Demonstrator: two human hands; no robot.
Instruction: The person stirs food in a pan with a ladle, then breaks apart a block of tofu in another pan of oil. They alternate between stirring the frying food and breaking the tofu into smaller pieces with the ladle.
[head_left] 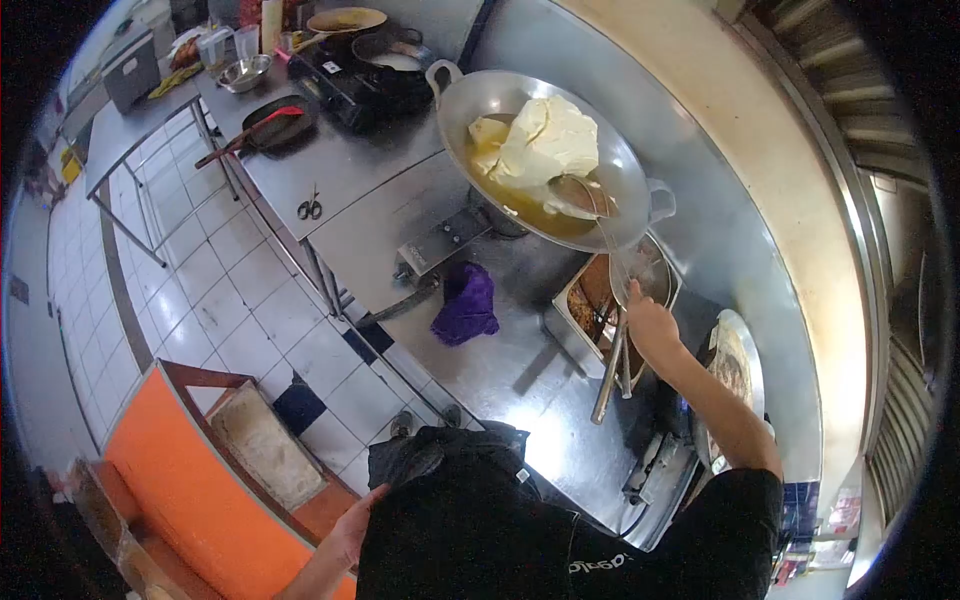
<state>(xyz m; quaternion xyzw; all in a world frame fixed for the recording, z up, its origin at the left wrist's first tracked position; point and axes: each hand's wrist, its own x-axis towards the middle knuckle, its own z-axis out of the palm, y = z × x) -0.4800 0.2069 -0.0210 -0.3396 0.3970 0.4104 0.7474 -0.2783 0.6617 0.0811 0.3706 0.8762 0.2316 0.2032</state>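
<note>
A wide metal wok [628, 165] holds a large pale yellow block [550, 140] that looks like butter, with yellow liquid around it. My right hand [652, 325] is closed around the handle of a ladle, whose round bowl [575, 196] rests in the liquid beside the block. Under that hand stands a rectangular metal container [575, 338] with brown contents, a strainer and other long handles. My left hand [352, 528] hangs low by the black apron, its fingers partly hidden at the cloth.
A purple cloth [466, 304] lies by the burner [440, 245]. Scissors [310, 207], a dark pan [278, 125] with a red utensil, and a black stove [355, 95] are farther left. A large round pan [738, 365] stands right. An orange panel [200, 480] is lower left.
</note>
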